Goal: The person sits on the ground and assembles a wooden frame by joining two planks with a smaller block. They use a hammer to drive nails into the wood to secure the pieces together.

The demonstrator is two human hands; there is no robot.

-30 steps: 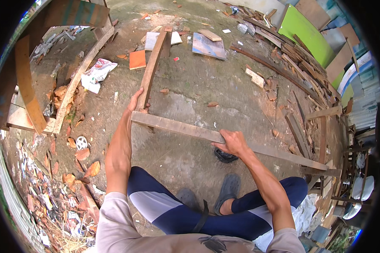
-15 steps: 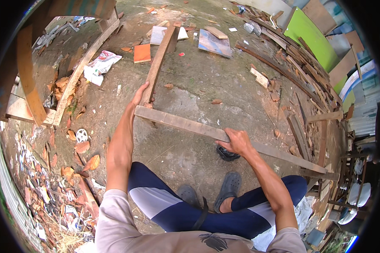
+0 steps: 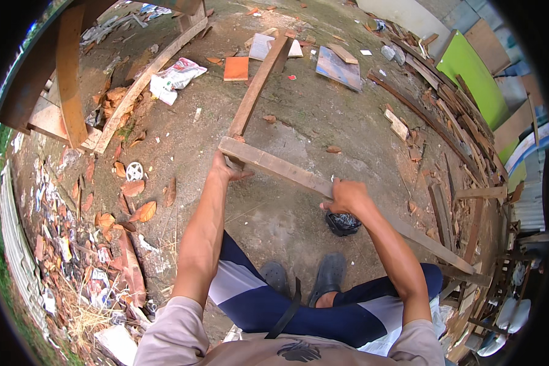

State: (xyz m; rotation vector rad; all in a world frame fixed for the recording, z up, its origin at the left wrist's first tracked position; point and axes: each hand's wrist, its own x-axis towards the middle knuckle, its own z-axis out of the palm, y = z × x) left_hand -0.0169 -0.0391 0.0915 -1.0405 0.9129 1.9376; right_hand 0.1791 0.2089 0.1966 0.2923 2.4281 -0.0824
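A long weathered wooden beam (image 3: 274, 166) runs from near the middle down to the lower right. Its left end meets a second wooden beam (image 3: 255, 97), which stretches away from me at an angle, forming a corner. Just below that corner, my left hand (image 3: 226, 168) holds the first beam's end, with fingers reaching underneath it. Farther along the same beam, my right hand (image 3: 349, 196) is wrapped over it, knuckles up. Below my right hand sits a black plastic-looking bundle (image 3: 343, 223) on the ground.
An orange tile (image 3: 236, 69), a patterned board (image 3: 338, 68) and a crumpled plastic bag (image 3: 175, 79) lie beyond the beams. Scrap timber (image 3: 451, 110) is piled at right beside a green panel (image 3: 473, 79). A wooden frame (image 3: 70, 79) stands at left, above leaves and litter (image 3: 97, 244).
My left hand has slid from the side of the far beam down to the near beam's end. My right hand stays on the beam. The whole view has shifted a little.
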